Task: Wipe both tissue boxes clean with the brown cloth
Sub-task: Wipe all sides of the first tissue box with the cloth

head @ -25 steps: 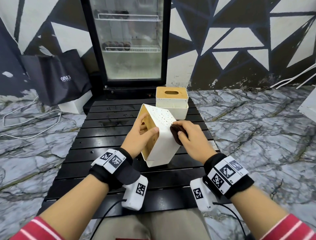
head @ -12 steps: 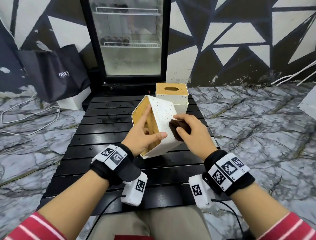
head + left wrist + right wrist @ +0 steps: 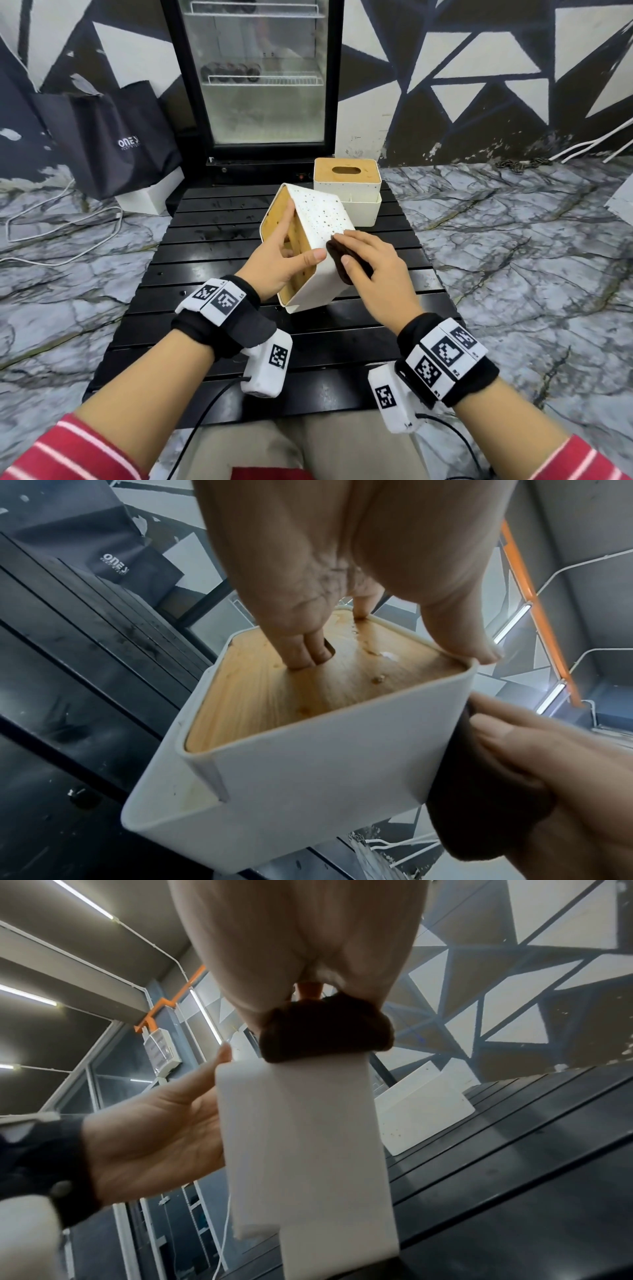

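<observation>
A white tissue box speckled with brown spots lies tilted on the black slatted table, its wooden lid facing left. My left hand grips it, with fingers in the lid's slot and the thumb over the upper edge. My right hand holds a bunched brown cloth and presses it on the box's speckled side. The left wrist view shows the cloth against the box wall. A second tissue box stands upright behind, untouched.
A glass-door fridge stands just past the table's far end. A black bag and a white box sit on the marble floor at the left, with white cables nearby. The table's near edge is at my lap.
My left hand has tipped the box so that its speckled side faces up more. My right hand has slid the cloth down that side towards the near end.
</observation>
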